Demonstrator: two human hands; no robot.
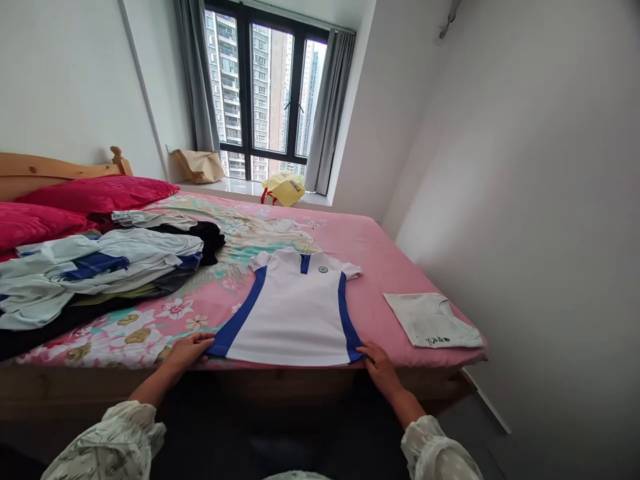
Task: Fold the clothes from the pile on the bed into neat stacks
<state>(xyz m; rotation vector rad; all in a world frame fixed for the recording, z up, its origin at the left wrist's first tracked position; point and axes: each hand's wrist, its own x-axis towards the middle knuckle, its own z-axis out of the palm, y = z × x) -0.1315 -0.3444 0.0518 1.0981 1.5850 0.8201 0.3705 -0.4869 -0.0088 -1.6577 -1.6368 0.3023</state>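
Note:
A white polo shirt (295, 310) with blue side stripes and a blue placket lies flat, front up, on the pink flowered bed sheet (380, 267), its hem at the near edge of the bed. My left hand (187, 350) pinches the shirt's lower left corner. At the lower right corner my right hand (377, 363) grips the hem in the same way. Both sleeves show a pale patterned fabric.
A heap of unfolded clothes (95, 270) covers the bed's left side, below two red pillows (95, 195). A folded white garment (433, 320) lies at the right edge. A yellow bag (285, 188) and a brown paper bag (199, 165) sit on the windowsill. A wall runs close on the right.

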